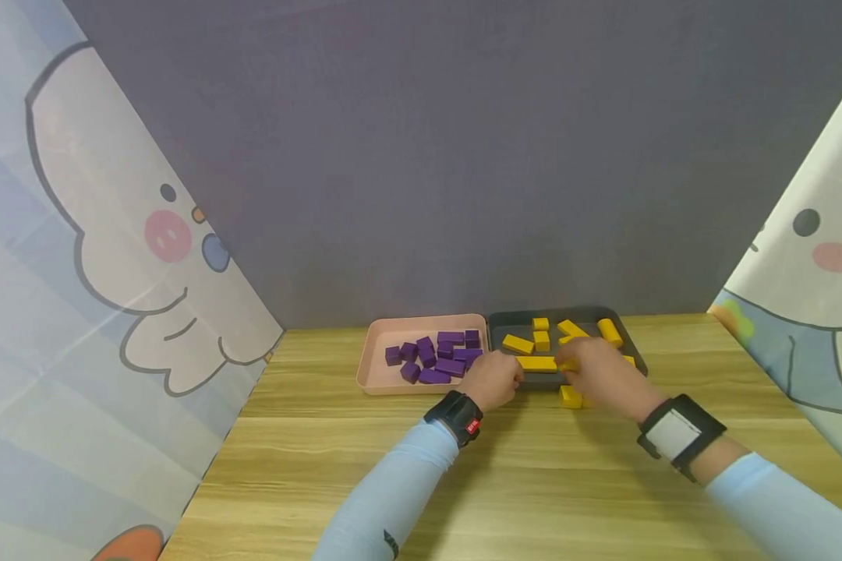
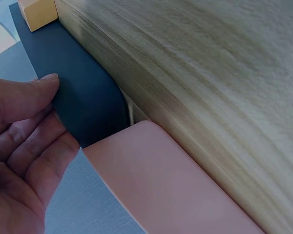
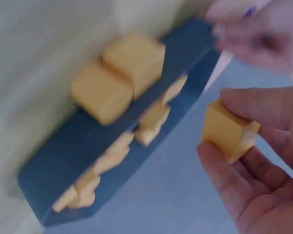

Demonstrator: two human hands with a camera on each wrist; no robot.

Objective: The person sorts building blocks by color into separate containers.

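Note:
My left hand (image 1: 489, 380) is at the near left corner of a dark grey tray (image 2: 88, 87), its thumb on the outer wall and its fingers curled over the rim. Between thumb and fingertips my right hand (image 1: 606, 375) pinches a yellow block (image 3: 229, 129), held above the tray. Several yellow blocks lie inside the tray, among them a cylinder (image 1: 609, 333) and a long bar (image 1: 536, 364) between the hands. Two more yellow blocks (image 3: 134, 61) sit on the table against the tray's near outer wall; in the head view the right hand partly covers them.
A pink tray (image 1: 373, 378) with several purple blocks (image 1: 451, 367) adjoins the dark tray on the left. Both stand on a wood-grain table (image 1: 309, 467), near a grey back wall (image 1: 421, 171). Cartoon-printed cloth (image 1: 112, 195) hangs at the sides.

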